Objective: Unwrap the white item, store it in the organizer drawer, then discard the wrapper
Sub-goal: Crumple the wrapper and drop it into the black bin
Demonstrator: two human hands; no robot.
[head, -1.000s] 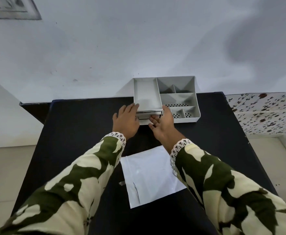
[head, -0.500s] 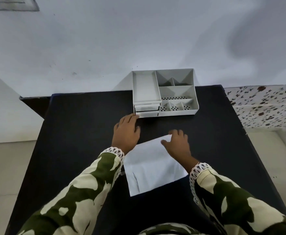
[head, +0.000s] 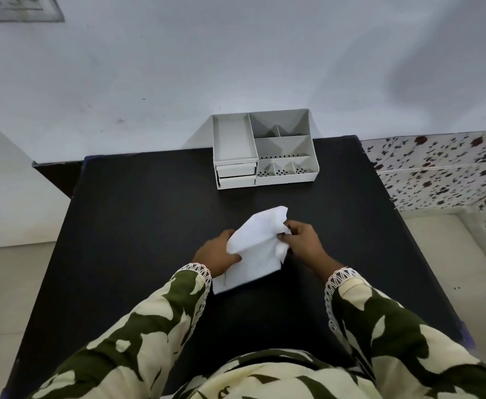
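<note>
Between the two hands, a white wrapper (head: pixel 254 249) is getting squeezed and crumpled. Fingers (head: pixel 289 226) of the right hand (head: pixel 305 244) are curling tight around its right side, where the thin sheet is bunching into soft folds. Over on the other side, the left hand (head: pixel 217 251) is pinching the left edge, thumb on top. One flat corner of the wrapper is hanging down near the left cuff, which is trimmed with white lace. Both sleeves are wearing green and cream blotches. Under the hands, the smooth black table (head: pixel 138 226) is lying wide and bare on both sides. At the far edge, by the pale wall, the grey plastic organizer (head: pixel 264 151) is sitting well apart from the hands, its two small drawers (head: pixel 236 176) looking pushed in.
</note>
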